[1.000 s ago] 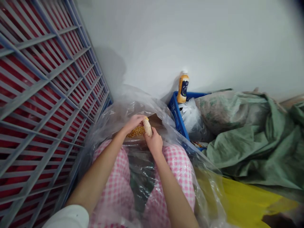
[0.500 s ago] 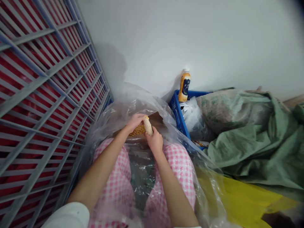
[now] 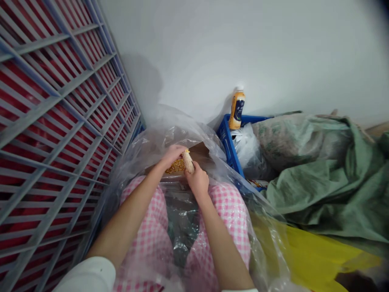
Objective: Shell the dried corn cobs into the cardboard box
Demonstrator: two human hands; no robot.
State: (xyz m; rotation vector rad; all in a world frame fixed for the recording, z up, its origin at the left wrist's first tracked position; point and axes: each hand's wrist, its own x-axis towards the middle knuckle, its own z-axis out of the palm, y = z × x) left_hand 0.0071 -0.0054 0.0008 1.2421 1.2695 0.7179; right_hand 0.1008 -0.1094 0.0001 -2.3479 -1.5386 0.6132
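Observation:
A corn cob [image 3: 188,162], mostly bare and pale with a few yellow kernels at its far tip, is held between my hands. My right hand [image 3: 197,177] is closed around its near end. At the far tip, my left hand [image 3: 174,155] has its fingers pressed against the cob. Loose yellow corn kernels [image 3: 176,166] lie below in a brown cardboard box [image 3: 201,151]. Clear plastic sheeting [image 3: 152,138] surrounds the box and covers my legs in pink checked trousers [image 3: 226,202].
Stacked grey-blue slatted crates [image 3: 60,97] with red contents rise close on my left. At right, a blue crate [image 3: 231,151] holds a yellow bottle [image 3: 236,108] and a white plastic bag [image 3: 247,146]. Farther right lie a full sack [image 3: 298,140], green cloth [image 3: 328,190] and a yellow sheet [image 3: 313,251].
The cob has shifted very slightly left and tilted a little in my hands. Both hands stay on it over the kernels; the surroundings look the same.

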